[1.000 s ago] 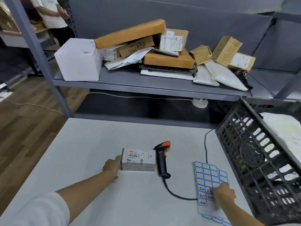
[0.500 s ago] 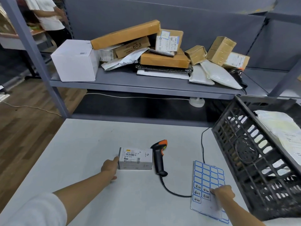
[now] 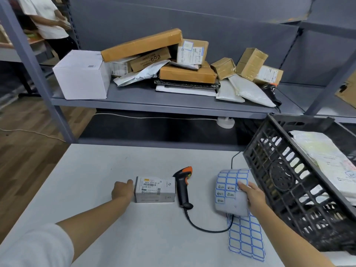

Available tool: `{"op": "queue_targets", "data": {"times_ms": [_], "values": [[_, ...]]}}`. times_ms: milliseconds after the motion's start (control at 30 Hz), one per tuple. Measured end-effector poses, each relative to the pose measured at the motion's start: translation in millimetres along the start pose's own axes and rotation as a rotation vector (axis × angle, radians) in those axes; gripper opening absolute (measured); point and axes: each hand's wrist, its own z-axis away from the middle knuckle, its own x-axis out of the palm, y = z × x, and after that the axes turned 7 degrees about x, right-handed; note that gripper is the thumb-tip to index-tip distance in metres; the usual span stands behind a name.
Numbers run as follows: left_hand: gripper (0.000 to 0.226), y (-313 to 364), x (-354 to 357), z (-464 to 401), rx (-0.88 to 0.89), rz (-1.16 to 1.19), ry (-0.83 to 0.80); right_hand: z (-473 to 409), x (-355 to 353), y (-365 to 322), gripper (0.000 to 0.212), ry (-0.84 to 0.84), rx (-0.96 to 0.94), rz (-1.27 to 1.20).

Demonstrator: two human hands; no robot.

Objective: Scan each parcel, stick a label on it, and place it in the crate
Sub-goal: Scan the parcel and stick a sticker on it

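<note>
A small grey-white parcel [image 3: 155, 189] with a barcode label lies on the white table [image 3: 92, 170]. My left hand [image 3: 121, 191] rests against the parcel's left end, fingers curled round it. A black and orange barcode scanner [image 3: 183, 186] lies just right of the parcel, its cable trailing toward me. My right hand [image 3: 252, 195] grips a sheet of blue-edged labels [image 3: 230, 189] and holds it lifted and curled off the table. A second label sheet [image 3: 244, 237] lies flat beneath it. The black plastic crate [image 3: 285, 176] stands at the right with white mailer bags inside.
A grey shelf [image 3: 154, 102] behind the table carries a pile of brown boxes [image 3: 187, 73], a white box [image 3: 81, 74] and padded mailers [image 3: 248, 91]. Another scanner [image 3: 271, 91] lies at the shelf's right end. A person stands at the far left.
My right hand has picked the top label sheet up off the table and curled it upward. My left hand stays at the parcel's left end.
</note>
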Motion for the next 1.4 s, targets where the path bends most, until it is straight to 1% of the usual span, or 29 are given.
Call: {"op": "queue_targets", "data": {"times_ms": [67, 133, 200, 233, 300, 400, 467, 600, 667, 767, 867, 933, 1000, 1067, 1133, 1233, 1400], "values": [[0.022, 8, -1, 0, 0.071, 0.011, 0.022, 12, 28, -18, 0.036, -0.116, -0.022, -0.069], [0.016, 16, -1, 3, 0.155, 0.072, 0.007, 27, 60, -30, 0.033, -0.224, -0.036, -0.108], [0.02, 28, 0, 8, 0.183, 0.211, -0.035, 43, 92, -39, 0.033, -0.341, -0.046, -0.106], [0.024, 35, 1, 12, 0.182, 0.295, -0.081, 50, 108, -41, 0.034, -0.407, -0.049, -0.098], [0.032, 49, 0, 19, 0.16, 0.412, -0.223, 62, 135, -44, 0.034, -0.511, -0.041, -0.059], [0.038, 60, -4, 27, 0.173, 0.456, -0.412, 77, 166, -43, 0.032, -0.574, -0.021, -0.003], [0.032, 61, -7, 28, 0.195, 0.517, -0.468, 82, 180, -42, 0.031, -0.583, -0.02, 0.028], [0.026, 59, -14, 27, 0.227, 0.512, -0.463, 88, 195, -37, 0.027, -0.569, -0.05, 0.11], [0.026, 58, -16, 28, 0.23, 0.521, -0.497, 90, 200, -35, 0.025, -0.565, -0.071, 0.181], [0.027, 57, -16, 30, 0.218, 0.596, -0.525, 91, 206, -31, 0.03, -0.531, -0.125, 0.272], [0.027, 58, -16, 30, 0.203, 0.63, -0.488, 91, 207, -26, 0.044, -0.482, -0.233, 0.351], [0.029, 58, -17, 27, 0.195, 0.632, -0.463, 90, 203, -24, 0.048, -0.472, -0.352, 0.416], [0.032, 57, -18, 23, 0.183, 0.617, -0.438, 86, 199, -18, 0.043, -0.463, -0.495, 0.525], [0.032, 57, -19, 21, 0.176, 0.614, -0.425, 82, 196, -13, 0.036, -0.452, -0.647, 0.685], [0.032, 57, -19, 19, 0.174, 0.618, -0.423, 80, 194, -8, 0.034, -0.455, -0.747, 0.778], [0.033, 56, -19, 18, 0.171, 0.608, -0.428, 80, 195, -6, 0.031, -0.457, -0.764, 0.775], [0.034, 56, -18, 17, 0.167, 0.602, -0.428, 83, 202, -10, 0.023, -0.379, -0.756, 0.767]]}}
